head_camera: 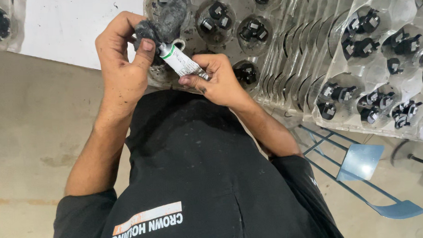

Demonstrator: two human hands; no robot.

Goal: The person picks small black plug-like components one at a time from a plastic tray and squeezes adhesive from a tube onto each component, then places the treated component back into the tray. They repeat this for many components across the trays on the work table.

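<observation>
Left hand [121, 66]: clamped on grimy rag [166, 18], 12 o'clock of tube [180, 62]. Right hand [214, 78]: pinching tube's crimped end. Trays [361, 55] at 3 o'clock. Risk: hard squeeze could smear paste onto fingers.

Take the stack of clear plastic blister trays [308, 57] as your landmark. Its pockets hold small black clips [360, 46], so nothing passes through it; it blocks everything to your upper right. Directly before the trays' near-left corner, your left hand [121, 66] and right hand [219, 80] crowd the gap, with the dark grey rag [166, 16] and small white squeeze tube [180, 62] between them. Left of the trays the white tabletop [69, 25] lies open. Below the trays' right end, a blue metal frame [361, 174] bars the floor; left of your black shirt [195, 181], the beige floor [27, 141] is open.
</observation>
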